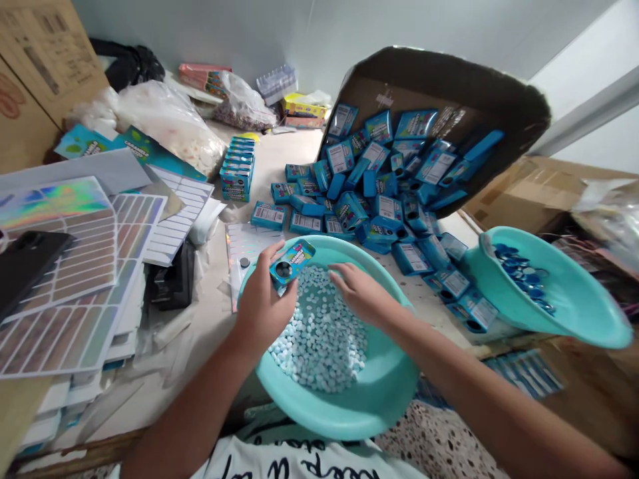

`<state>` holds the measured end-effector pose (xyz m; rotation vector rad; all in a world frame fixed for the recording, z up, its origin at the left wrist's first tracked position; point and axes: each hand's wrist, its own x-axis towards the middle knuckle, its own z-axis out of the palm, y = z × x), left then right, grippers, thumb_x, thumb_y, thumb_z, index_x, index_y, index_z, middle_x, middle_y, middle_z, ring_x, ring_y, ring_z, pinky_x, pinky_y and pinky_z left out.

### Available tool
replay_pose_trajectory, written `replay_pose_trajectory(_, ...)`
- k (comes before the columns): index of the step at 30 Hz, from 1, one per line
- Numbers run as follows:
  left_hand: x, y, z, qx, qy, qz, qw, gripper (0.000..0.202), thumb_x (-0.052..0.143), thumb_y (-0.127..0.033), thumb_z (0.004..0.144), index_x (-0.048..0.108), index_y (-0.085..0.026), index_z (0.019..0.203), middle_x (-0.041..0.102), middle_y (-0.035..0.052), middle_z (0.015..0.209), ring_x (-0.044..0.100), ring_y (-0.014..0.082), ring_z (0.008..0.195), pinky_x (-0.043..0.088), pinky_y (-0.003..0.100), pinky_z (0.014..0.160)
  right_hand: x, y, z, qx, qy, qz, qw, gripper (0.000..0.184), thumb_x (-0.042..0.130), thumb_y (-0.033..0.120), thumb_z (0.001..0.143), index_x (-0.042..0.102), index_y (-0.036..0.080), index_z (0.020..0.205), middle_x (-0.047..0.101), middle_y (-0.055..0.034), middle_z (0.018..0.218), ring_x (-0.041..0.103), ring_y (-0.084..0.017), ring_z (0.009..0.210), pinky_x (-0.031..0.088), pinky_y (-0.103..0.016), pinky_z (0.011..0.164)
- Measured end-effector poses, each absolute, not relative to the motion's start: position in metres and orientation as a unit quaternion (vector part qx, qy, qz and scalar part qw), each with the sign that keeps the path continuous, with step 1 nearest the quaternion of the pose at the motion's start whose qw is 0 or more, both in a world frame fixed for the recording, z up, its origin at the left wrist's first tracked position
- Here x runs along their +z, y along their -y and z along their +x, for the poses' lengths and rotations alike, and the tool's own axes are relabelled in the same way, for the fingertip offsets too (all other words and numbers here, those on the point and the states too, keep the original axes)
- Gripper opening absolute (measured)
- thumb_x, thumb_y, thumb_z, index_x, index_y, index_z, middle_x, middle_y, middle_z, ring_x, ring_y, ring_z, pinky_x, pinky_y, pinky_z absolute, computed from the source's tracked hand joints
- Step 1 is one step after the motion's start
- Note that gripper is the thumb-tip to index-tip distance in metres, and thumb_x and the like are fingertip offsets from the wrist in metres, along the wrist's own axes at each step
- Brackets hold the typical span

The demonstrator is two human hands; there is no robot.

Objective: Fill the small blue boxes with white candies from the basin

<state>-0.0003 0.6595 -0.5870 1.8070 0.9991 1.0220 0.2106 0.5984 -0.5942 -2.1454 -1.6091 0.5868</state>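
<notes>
My left hand (267, 299) grips a small blue candy box (293, 261) over the left side of a turquoise basin (384, 386). The box has a round dark window and printed lettering, and it is tilted. Small pale blue and white candies (327, 346) cover much of the basin's bottom. Just right of the box, my right hand (357, 291) is above the candies with its fingers bent and drawn together. Whatever its fingertips hold, if anything, is too small to make out.
Beyond the basin, a tipped cardboard carton (444, 80) spills many blue boxes (389, 209). A second turquoise basin (574, 293) at right holds blue shiny round pieces (524, 273). A row of boxes (238, 169) stands back left. Label sheets (64, 266), a black phone (32, 269) and plastic bags lie left.
</notes>
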Motion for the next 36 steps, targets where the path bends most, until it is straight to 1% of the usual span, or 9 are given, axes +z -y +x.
replay_pose_trajectory(3, -0.585, -0.66, 0.0, 0.419, -0.394, 0.712, 0.404, 0.058, 0.063, -0.014, 0.088, 0.042, -0.023, 0.142, 0.062, 0.0132, 0.141, 0.063, 0.0239, 0.129, 0.053, 0.038, 0.107, -0.633, -0.607, 0.199, 0.258, 0.594, -0.747, 0.151, 0.054, 0.05, 0.047, 0.097, 0.059, 0.012, 0.137, 0.056, -0.0239, 0.147, 0.05, -0.034, 0.142, 0.04, -0.056, 0.116)
replay_pose_trajectory(5, -0.583, -0.659, 0.0, 0.409, -0.394, 0.714, 0.411, 0.06, 0.063, -0.014, 0.088, 0.042, -0.025, 0.143, 0.062, 0.0124, 0.142, 0.063, 0.0243, 0.129, 0.053, 0.04, 0.107, -0.651, -0.605, 0.178, 0.28, 0.626, -0.704, 0.184, 0.057, 0.049, 0.049, 0.097, 0.056, 0.016, 0.142, 0.05, -0.0203, 0.155, 0.041, -0.03, 0.149, 0.033, -0.055, 0.121)
replay_pose_trajectory(6, -0.582, -0.659, 0.0, 0.401, -0.399, 0.713, 0.414, 0.061, 0.063, -0.013, 0.087, 0.042, -0.025, 0.143, 0.062, 0.0119, 0.142, 0.063, 0.0248, 0.129, 0.053, 0.04, 0.106, -0.656, -0.603, 0.167, 0.29, 0.639, -0.68, 0.21, 0.056, 0.048, 0.051, 0.097, 0.056, 0.017, 0.141, 0.052, -0.0188, 0.154, 0.042, -0.029, 0.148, 0.033, -0.054, 0.122)
replay_pose_trajectory(11, -0.58, -0.663, 0.003, 0.369, -0.419, 0.725, 0.402, 0.064, 0.063, -0.006, 0.082, 0.047, -0.025, 0.141, 0.068, 0.0101, 0.135, 0.066, 0.0277, 0.124, 0.055, 0.041, 0.101, -0.645, -0.587, 0.114, 0.392, 0.603, -0.606, 0.34, 0.045, 0.042, 0.051, 0.099, 0.072, 0.023, 0.117, 0.072, -0.0108, 0.127, 0.06, -0.028, 0.127, 0.045, -0.048, 0.112)
replay_pose_trajectory(18, -0.578, -0.667, 0.006, 0.306, -0.448, 0.75, 0.377, 0.069, 0.062, -0.002, 0.079, 0.049, -0.02, 0.145, 0.07, 0.0119, 0.132, 0.066, 0.0302, 0.121, 0.055, 0.043, 0.101, -0.614, -0.573, 0.079, 0.545, 0.352, -0.636, 0.417, 0.038, 0.06, 0.058, 0.085, 0.076, 0.023, 0.08, 0.078, -0.0025, 0.09, 0.067, -0.031, 0.104, 0.049, -0.047, 0.106)
replay_pose_trajectory(20, -0.578, -0.667, 0.006, 0.31, -0.441, 0.754, 0.375, 0.069, 0.062, -0.002, 0.079, 0.05, -0.021, 0.144, 0.07, 0.0106, 0.131, 0.066, 0.029, 0.121, 0.054, 0.042, 0.102, -0.611, -0.571, 0.073, 0.551, 0.273, -0.65, 0.447, 0.034, 0.066, 0.056, 0.08, 0.075, 0.024, 0.079, 0.077, -0.0014, 0.087, 0.067, -0.031, 0.102, 0.048, -0.047, 0.107)
replay_pose_trajectory(24, -0.58, -0.667, 0.004, 0.327, -0.432, 0.757, 0.366, 0.068, 0.061, -0.002, 0.078, 0.052, -0.024, 0.142, 0.071, 0.0084, 0.128, 0.067, 0.0279, 0.117, 0.056, 0.041, 0.099, -0.612, -0.569, 0.066, 0.597, 0.116, -0.614, 0.504, 0.032, 0.071, 0.05, 0.075, 0.075, 0.024, 0.093, 0.078, -0.0009, 0.089, 0.07, -0.029, 0.098, 0.054, -0.044, 0.098)
replay_pose_trajectory(31, -0.579, -0.664, 0.003, 0.324, -0.421, 0.757, 0.382, 0.069, 0.06, -0.001, 0.079, 0.048, -0.022, 0.144, 0.069, 0.0103, 0.133, 0.066, 0.0276, 0.12, 0.055, 0.041, 0.101, -0.616, -0.584, 0.075, 0.693, 0.023, -0.579, 0.428, 0.035, 0.054, 0.056, 0.08, 0.073, 0.027, 0.086, 0.072, -0.0042, 0.069, 0.074, -0.026, 0.079, 0.06, -0.041, 0.074)
replay_pose_trajectory(36, -0.579, -0.664, 0.002, 0.343, -0.423, 0.741, 0.393, 0.066, 0.06, -0.005, 0.083, 0.045, -0.024, 0.144, 0.064, 0.0109, 0.14, 0.063, 0.0276, 0.128, 0.054, 0.042, 0.103, -0.601, -0.604, 0.087, 0.731, -0.059, -0.528, 0.429, 0.029, 0.056, 0.049, 0.08, 0.07, 0.024, 0.083, 0.069, -0.0033, 0.061, 0.072, -0.024, 0.069, 0.059, -0.036, 0.066)
